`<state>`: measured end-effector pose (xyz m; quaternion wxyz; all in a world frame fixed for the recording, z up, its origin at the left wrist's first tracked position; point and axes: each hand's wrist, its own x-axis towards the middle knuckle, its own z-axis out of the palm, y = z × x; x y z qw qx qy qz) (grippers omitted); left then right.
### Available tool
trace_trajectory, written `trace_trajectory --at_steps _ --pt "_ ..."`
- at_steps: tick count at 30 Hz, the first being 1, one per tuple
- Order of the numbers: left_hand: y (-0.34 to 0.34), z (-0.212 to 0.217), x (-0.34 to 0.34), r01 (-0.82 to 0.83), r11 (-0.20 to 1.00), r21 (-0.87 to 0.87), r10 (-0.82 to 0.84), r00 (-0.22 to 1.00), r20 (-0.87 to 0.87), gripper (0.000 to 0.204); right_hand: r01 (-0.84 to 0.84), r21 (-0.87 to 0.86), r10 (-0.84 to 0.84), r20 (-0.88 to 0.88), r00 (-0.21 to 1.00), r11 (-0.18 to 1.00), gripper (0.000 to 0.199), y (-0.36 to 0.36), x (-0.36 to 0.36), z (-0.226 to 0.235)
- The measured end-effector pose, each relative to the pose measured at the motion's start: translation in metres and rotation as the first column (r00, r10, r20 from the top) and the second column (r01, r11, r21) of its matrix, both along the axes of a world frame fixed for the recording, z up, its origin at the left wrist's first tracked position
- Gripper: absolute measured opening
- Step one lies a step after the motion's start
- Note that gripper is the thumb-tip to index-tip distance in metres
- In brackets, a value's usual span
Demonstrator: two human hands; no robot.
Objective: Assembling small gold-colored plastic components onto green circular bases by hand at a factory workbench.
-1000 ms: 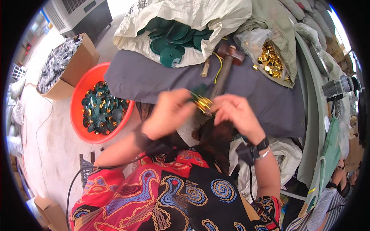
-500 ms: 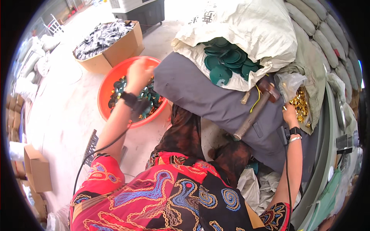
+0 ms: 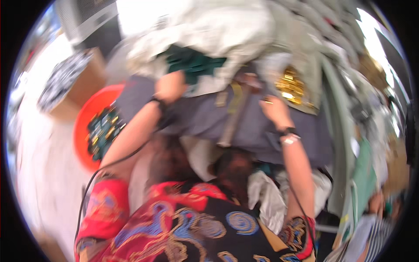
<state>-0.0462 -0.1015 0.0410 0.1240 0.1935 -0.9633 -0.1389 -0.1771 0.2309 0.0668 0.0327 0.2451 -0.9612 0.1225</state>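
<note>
My left hand [image 3: 171, 86], smeared by motion, is at the near edge of a pile of dark green discs [image 3: 192, 63] in the mouth of a white woven sack [image 3: 235, 26]. Whether its fingers touch a disc does not show. Curled closed, my right hand [image 3: 276, 110] has a small gold piece [image 3: 268, 101] at its fingertips. Just beyond it, a heap of shiny gold pieces [image 3: 290, 86] lies in an open bag. Between my hands a hammer [image 3: 231, 120] rests on the grey cloth [image 3: 196, 113].
An orange basin [image 3: 83, 142] holding green and gold pieces [image 3: 102, 131] stands on the floor at left. Behind it is a cardboard box [image 3: 83, 87] of grey-white strips. Crumpled white sacking [image 3: 266, 198] lies near my legs. Stacked sacks line the far right.
My left hand has moved from above the orange basin rightward to the green discs. My right hand has drawn slightly away from the gold heap. The whole view has swung right.
</note>
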Motion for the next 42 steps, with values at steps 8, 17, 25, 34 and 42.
trace_trajectory --at_steps 8,17,25,34,42 --pt "-0.051 -0.057 0.006 -0.021 0.983 0.182 0.075 0.954 -0.292 0.057 0.076 -0.030 -0.080 -0.183 0.980 0.997 0.014 -0.035 -0.022 -0.029" --pt "-0.017 -0.005 0.041 0.139 0.591 0.794 0.037 0.979 -0.199 0.023 0.009 -0.020 -0.013 -0.181 0.983 1.000 0.017 -0.012 0.011 -0.026" --pt "0.047 0.034 0.078 0.213 0.497 0.841 0.100 0.949 -0.299 0.014 -0.198 -0.371 0.102 -0.261 0.960 0.907 0.022 0.003 0.040 -0.014" --pt "0.137 0.035 0.102 0.448 0.354 0.821 -0.126 0.893 -0.432 0.012 0.010 -0.933 0.680 0.269 0.682 0.359 0.027 -0.028 0.159 0.002" --pt "0.145 0.034 0.111 0.476 0.543 0.691 -0.205 0.874 -0.441 0.009 -0.404 -0.633 0.511 -0.015 0.859 0.660 0.024 -0.029 0.172 0.007"
